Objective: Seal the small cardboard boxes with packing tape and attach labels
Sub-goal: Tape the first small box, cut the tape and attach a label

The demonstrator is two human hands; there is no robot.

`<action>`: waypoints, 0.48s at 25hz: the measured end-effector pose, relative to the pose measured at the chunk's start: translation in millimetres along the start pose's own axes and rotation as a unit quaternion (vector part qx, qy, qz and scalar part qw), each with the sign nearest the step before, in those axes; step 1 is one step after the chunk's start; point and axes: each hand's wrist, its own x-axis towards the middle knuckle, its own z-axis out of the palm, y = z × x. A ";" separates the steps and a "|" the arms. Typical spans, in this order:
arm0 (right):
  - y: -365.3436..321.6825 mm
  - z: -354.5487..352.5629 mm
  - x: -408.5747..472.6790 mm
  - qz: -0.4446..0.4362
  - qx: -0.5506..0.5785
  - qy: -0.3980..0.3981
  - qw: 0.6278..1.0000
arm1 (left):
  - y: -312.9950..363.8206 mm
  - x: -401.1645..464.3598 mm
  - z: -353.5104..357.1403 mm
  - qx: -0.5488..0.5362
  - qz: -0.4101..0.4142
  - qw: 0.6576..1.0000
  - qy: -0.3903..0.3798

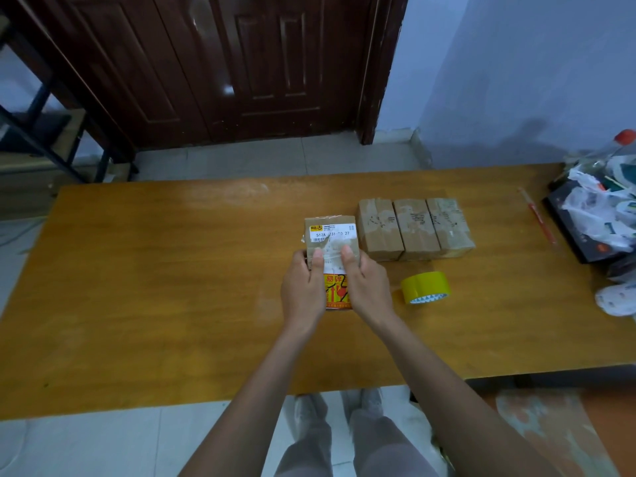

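Both hands are on one small box (330, 242) near the middle of the desk (172, 270), a bit nearer the back edge than the front edge. The left hand (304, 287) holds the box's left side w/ fingers curled round it & thumb on top. The right hand (366, 284) does the same on the right side, thumb on top too. A white label (332, 232) w/ black print is on the box top, & the thumbs press on its near part. An orange & yellow sticker (337, 292) shows between the hands, at the near end of the box. It looks like the label is being stuck down flat. The box looks light, since it is small & thin card. It should be stiff at the edges & corners but soft in the middle of the top, so push there gently. The shiny tape on it may be a bit slippy, so best to hold it by the two side walls, as now. Three more boxes (416, 232) sit in a row just to the right, touching each other, closer to the back edge. They look taped but I see no white label on them. A yellow tape roll (425, 287) lies near the right hand, not touching it. A pile of bags (599, 215) sits at the right edge of the desk.
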 end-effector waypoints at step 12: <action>1.6 4.3 -3.4 0.085 0.113 -0.042 0.989 | -1.3 8.9 -13.6 -0.129 -0.108 0.983 -0.073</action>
